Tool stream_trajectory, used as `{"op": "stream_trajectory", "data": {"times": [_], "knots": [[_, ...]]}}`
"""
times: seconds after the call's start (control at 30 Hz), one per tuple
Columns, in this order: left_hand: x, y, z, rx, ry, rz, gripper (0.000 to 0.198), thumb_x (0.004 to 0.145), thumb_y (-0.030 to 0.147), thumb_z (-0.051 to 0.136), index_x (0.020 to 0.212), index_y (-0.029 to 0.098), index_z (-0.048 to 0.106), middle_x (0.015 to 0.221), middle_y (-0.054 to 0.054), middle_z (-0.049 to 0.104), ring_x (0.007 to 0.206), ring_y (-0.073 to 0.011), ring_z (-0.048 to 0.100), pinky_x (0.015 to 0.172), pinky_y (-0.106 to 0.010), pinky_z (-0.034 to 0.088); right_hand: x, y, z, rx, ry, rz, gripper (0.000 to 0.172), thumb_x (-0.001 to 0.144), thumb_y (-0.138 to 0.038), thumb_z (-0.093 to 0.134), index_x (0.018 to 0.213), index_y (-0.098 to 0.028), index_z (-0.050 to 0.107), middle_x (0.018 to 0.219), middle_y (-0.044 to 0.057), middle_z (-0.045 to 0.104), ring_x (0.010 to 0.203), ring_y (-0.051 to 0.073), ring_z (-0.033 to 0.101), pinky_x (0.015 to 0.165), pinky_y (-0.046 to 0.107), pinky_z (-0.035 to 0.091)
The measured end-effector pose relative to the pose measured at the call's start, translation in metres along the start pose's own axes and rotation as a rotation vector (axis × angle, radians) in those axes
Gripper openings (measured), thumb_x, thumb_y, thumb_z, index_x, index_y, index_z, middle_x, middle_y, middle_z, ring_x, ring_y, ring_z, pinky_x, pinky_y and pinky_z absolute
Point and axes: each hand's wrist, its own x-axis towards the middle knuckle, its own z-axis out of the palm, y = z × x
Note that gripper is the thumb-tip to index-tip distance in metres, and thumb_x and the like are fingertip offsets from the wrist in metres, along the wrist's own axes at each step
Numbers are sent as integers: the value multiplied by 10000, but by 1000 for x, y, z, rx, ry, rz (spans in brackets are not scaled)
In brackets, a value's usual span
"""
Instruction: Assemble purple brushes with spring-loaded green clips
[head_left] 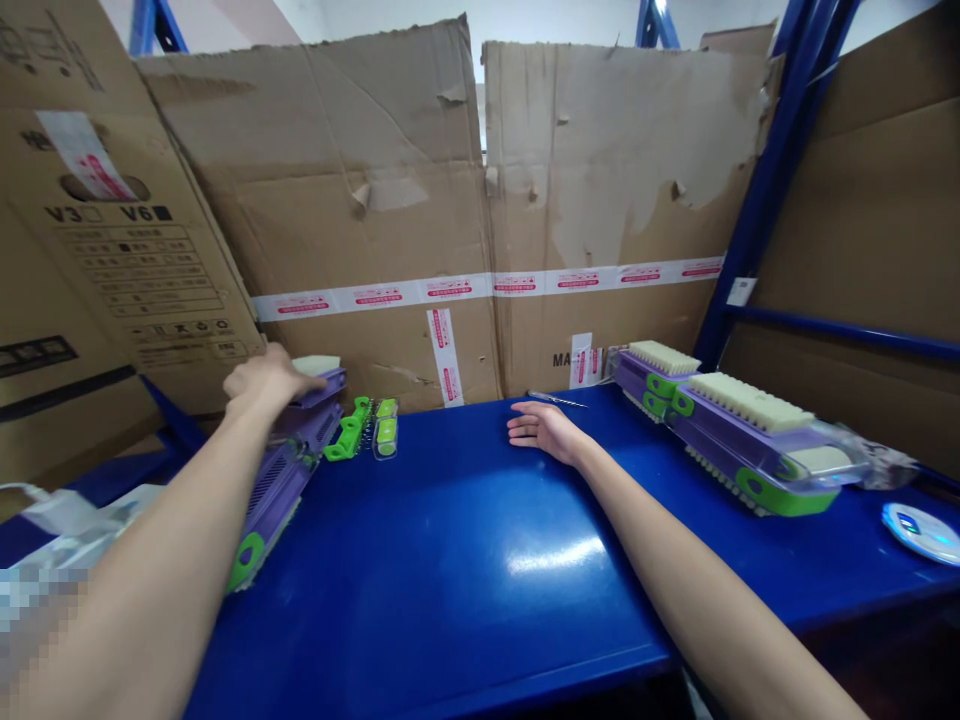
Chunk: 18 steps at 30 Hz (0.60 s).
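Note:
At the back left, my left hand [262, 378] is closed over the far end of a purple and green case-like piece with a pale top [321, 366]. Its thumb lies along the purple edge, while the other fingers are partly hidden. Another long purple and green piece [259, 500] lies just below my left forearm. My right hand [551, 430] hovers over or rests on the blue table [450, 560], fingers outstretched and holding nothing. A thin metal tool, perhaps tweezers, [556, 398] lies just behind it.
Green parts [351, 432] and a clear strip with green squares [386, 430] lie beside the left pieces. Purple pieces with cream bristle-like pads [750, 400] are stacked at right, near a round lit disc [922, 532]. Cardboard sheets [600, 180] wall the back.

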Motion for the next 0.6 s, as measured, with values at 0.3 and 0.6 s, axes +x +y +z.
{"op": "stream_trajectory", "data": {"times": [0.3,0.6], "knots": [[-76,99,-6,-90,29,239,794,656,644,576,1248,146,399,1109,-207,631,1018,-370,613,812,-448,484,0,1,1,7,15,-19,178,824,-219,524,992,-168,554,734,69,673,654,179,662,713,367,544],[-131,154,73,-100,-135,432,724,735,555,541,1310,160,344,1105,-201,626,986,-340,630,777,-394,467,0,1,4,18,70,-52,177,826,-200,507,992,-171,560,737,62,670,626,165,648,677,352,543]]}}
